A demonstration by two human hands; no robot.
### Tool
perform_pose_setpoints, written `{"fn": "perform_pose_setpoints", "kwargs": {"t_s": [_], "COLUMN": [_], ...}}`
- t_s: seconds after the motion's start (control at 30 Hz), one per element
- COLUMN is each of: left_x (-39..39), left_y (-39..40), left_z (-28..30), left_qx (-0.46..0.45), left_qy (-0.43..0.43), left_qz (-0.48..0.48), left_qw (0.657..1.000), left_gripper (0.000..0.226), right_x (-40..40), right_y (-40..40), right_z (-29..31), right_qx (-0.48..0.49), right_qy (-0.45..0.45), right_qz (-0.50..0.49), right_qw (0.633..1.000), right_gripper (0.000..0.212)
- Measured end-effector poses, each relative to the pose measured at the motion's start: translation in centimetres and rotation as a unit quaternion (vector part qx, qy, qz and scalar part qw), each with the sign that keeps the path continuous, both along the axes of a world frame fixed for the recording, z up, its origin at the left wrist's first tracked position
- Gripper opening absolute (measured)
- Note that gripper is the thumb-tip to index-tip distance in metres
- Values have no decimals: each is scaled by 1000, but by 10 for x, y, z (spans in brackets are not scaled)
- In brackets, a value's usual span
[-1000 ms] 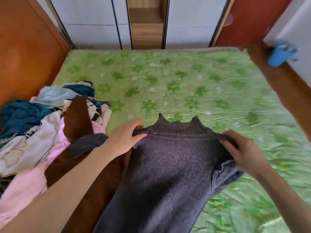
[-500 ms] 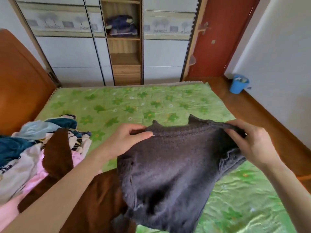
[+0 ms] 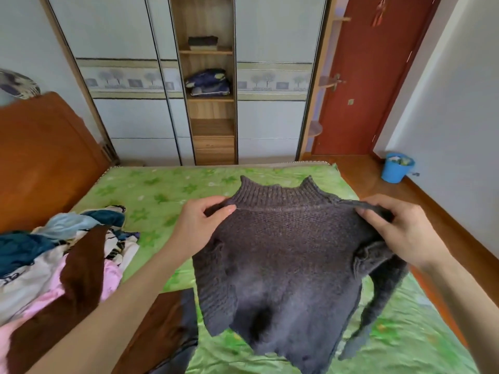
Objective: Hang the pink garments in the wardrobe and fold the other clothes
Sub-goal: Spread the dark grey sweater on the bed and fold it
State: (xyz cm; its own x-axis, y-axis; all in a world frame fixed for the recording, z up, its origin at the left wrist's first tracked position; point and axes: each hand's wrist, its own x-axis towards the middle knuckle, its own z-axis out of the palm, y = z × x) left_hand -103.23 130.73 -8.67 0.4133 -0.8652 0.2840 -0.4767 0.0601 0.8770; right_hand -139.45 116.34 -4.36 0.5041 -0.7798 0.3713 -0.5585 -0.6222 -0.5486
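over the near edge of the green bed (image 3: 151, 190), the left hand (image 3: 201, 228) and right hand (image 3: 399, 233) pinch the dark sweater (image 3: 283, 260) by its shoulders. it now hangs lifted clear, ready to lay flat and fold. pink garments (image 3: 108, 276) wait in the pile (image 3: 54, 255) left; wardrobe (image 3: 129, 76) beyond. no writing is legible.
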Motion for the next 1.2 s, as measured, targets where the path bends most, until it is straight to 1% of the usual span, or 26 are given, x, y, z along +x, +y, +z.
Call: {"fn": "perform_pose_setpoints", "kwargs": {"t_s": [0.03, 0.1, 0.23, 0.3, 0.33, 0.37, 0.43, 0.5, 0.57, 0.67, 0.73, 0.83, 0.9, 0.97, 1.0, 1.03, 1.07, 1.1, 1.13, 1.17, 1.2], "left_x": [-7, -18, -19, -9, -3, 2, 9, 13, 21, 33, 35, 33, 33, 37, 40, 45, 51, 61, 72, 83, 94], "left_y": [-2, -5, -7, -6, -6, -5, -4, -7, -11, -12, -10, -5, -6, -5, -3, -3, -2, -2, -1, -1, 0], "left_z": [1, 2, 8, 14, 19, 25, 39, 52, 57, 59, 57, 41, 29, 24, 25, 24, 23, 19, 13, 7, 2], "left_qx": [-1, -4, 20, 43, 59, 75, 95, 84, 63, 48, 55, 83, 93, 90, 92, 94, 82, 51, 15, -11, -25], "left_qy": [2, 0, -42, -101, -145, -198, -307, -361, -362, -344, -311, -194, -148, -162, -212, -290, -378, -466, -528, -563, -581], "left_qz": [1, -3, 0, -14, -29, -45, -86, -111, -108, -88, -72, -34, -21, -43, -52, -58, -62, -69, -84, -103, -110], "left_qw": [1000, 1000, 999, 994, 987, 976, 943, 922, 924, 934, 946, 977, 984, 982, 972, 951, 920, 881, 845, 820, 806], "left_gripper": [7, 13, 21, 30, 33, 34, 28, 34, 30, 25, 24, 25, 37, 31, 29, 30, 33, 39, 44, 46, 45], "right_x": [-3, -8, -18, -23, -26, -29, -33, -37, -39, -43, -45, -43, -37, -29, -25, -22, -19, -15, -13, -10, -8], "right_y": [-4, -11, -26, -33, -36, -38, -42, -45, -44, -39, -39, -37, -38, -47, -53, -59, -63, -68, -74, -79, -81], "right_z": [3, 9, 20, 26, 30, 35, 47, 62, 75, 89, 90, 79, 66, 53, 49, 46, 45, 45, 47, 50, 55], "right_qx": [10, 12, 18, 21, 20, 17, 12, 1, -18, -37, -31, -2, -8, -57, -80, -95, -108, -120, -124, -117, -103], "right_qy": [-1, 7, 3, -10, -11, -10, -4, -2, -3, 4, 24, 24, 17, 49, 75, 102, 121, 130, 134, 131, 130], "right_qz": [21, 41, 29, 11, 2, -5, -10, -3, 13, 38, 54, 72, 61, 29, 12, 0, 1, 9, 18, 23, 21], "right_qw": [1000, 999, 999, 1000, 1000, 1000, 1000, 1000, 1000, 999, 998, 997, 998, 997, 994, 990, 987, 984, 983, 984, 986], "right_gripper": [10, 11, 9, 16, 20, 24, 28, 30, 32, 28, 26, 24, 24, 24, 24, 27, 32, 38, 46, 54, 60]}}
